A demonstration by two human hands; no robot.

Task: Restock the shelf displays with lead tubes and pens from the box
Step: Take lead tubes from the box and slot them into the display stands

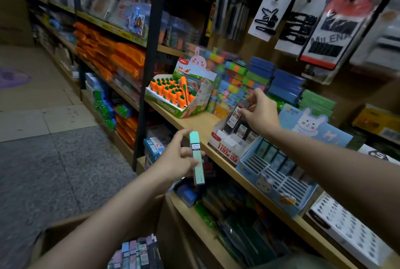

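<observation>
The right hand (pixel 258 112) pinches a black lead tube (pixel 234 117) above the red-and-white display box (pixel 225 149), and the left hand (pixel 177 160), left of this box, grips a mint-green lead tube (pixel 197 158), which may slip if attention stays on the black one.

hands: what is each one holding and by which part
Left hand holds a mint green lead tube around its middle. Right hand pinches a black lead tube by its top end, over the white display box.
</observation>
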